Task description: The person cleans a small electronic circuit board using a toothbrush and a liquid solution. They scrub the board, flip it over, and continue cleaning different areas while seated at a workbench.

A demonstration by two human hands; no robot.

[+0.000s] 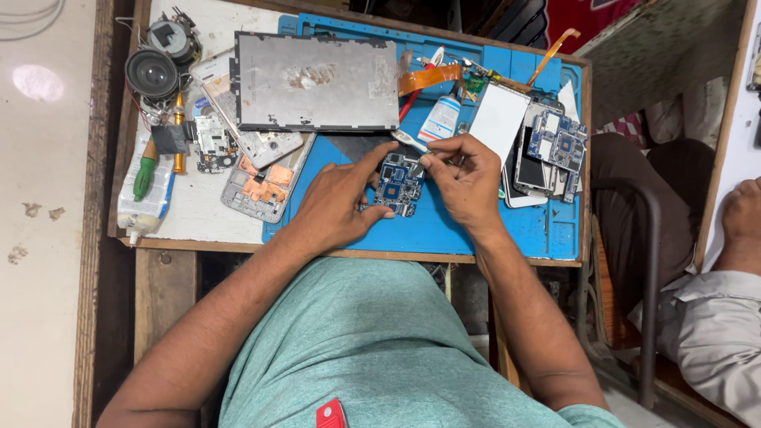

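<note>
Blue silicone covers the right half of the wooden bench: a work mat. In the head view the blue circuit board lies on it just left of its middle, flat, component side up.

The left hand comes in from seven o'clock of the board. Its index finger is stretched to the board's top edge and its thumb sits against the lower left edge, so the board is pinched between them and held down on the mat. The other fingers are loosely curled on the mat.

The right hand sits at two o'clock of the board. Thumb and forefinger are closed on a slim pale tool whose tip points left, over the board's top edge near the left index fingertip. I cannot tell if the tip touches the board.

At twelve o'clock of the board lie a grey metal plate and a white glue tube. At three o'clock is a stack of phone parts topped by another blue board. At nine o'clock lies a phone frame with copper foil.

The step looks like fine work on the board's upper edge, with one hand bracing and the other working the tool. Any further move there calls for a firm left-hand hold and small, light strokes of the tip, since the parts are tiny.
</note>
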